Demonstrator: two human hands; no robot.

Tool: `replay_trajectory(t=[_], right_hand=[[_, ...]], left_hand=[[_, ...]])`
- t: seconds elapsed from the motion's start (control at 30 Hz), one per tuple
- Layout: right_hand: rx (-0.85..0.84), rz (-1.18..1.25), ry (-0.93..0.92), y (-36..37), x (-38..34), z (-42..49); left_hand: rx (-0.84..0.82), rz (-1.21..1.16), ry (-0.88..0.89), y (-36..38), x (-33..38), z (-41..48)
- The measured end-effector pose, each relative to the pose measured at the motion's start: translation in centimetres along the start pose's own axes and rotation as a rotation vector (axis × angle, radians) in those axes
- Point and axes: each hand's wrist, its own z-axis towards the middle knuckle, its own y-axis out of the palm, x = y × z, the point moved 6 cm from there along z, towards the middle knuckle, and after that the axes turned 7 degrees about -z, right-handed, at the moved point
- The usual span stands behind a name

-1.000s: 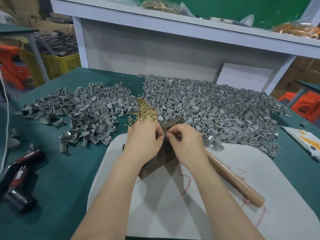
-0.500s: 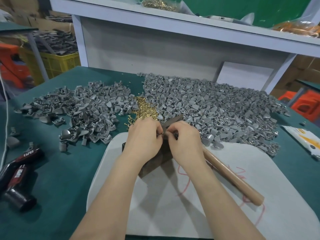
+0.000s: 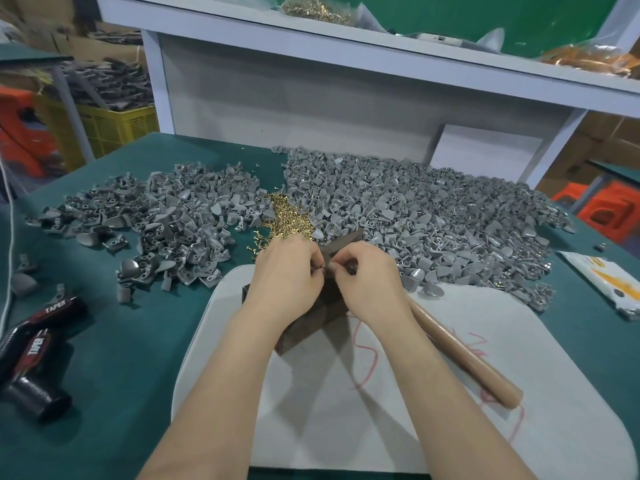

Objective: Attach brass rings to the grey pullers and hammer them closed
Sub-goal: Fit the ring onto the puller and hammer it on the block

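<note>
My left hand (image 3: pixel 285 273) and my right hand (image 3: pixel 367 277) meet fingertip to fingertip over a dark metal block (image 3: pixel 308 327) on a white mat (image 3: pixel 398 410). Both pinch a small grey puller (image 3: pixel 325 268) between them, mostly hidden by the fingers; I cannot see a ring on it. A small heap of brass rings (image 3: pixel 289 216) lies just beyond my left hand. Grey pullers lie in two heaps, one at left (image 3: pixel 166 223) and a bigger one at right (image 3: pixel 433 216). The hammer's wooden handle (image 3: pixel 464 355) runs out from under my right wrist toward the right.
A black tool marked TAPER (image 3: pixel 31 348) lies at the left on the green table (image 3: pixel 104 375). A printed packet (image 3: pixel 609 282) lies at the right edge. A white shelf (image 3: pixel 346 53) with bags stands behind. A yellow crate (image 3: pixel 110 126) sits far left.
Both hands stay together over the block, shifting slightly away from me. The fingers keep working the small part.
</note>
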Motion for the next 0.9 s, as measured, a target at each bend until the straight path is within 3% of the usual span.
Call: replay_trajectory(t=[0.2, 0.3, 0.43, 0.7, 0.77, 0.9], right_hand=[[-0.018, 0.07, -0.005, -0.4, 0.8, 0.1], [0.071, -0.06, 0.128, -2.7, 3.8, 0.4], [-0.253, -0.426, 0.316, -2.3, 6.8, -0.1], [-0.398, -0.149, 0.258, -1.5, 6.1, 0.3], [-0.358, -0.174, 0.229, -2.2, 5.9, 0.3], [-0.09, -0.146, 0.123, -4.9, 4.6, -0.9]], left_hand=[[-0.004, 0.001, 0.002, 0.0, -0.4, 0.0], [-0.007, 0.005, -0.002, 0.0, -0.4, 0.0], [-0.007, -0.006, -0.023, 0.0, -0.5, 0.1], [0.025, 0.003, -0.043, 0.0, -0.7, 0.1], [0.077, 0.034, -0.069, -0.4, -1.1, 0.1], [0.093, 0.057, -0.085, -0.6, -1.2, 0.2]])
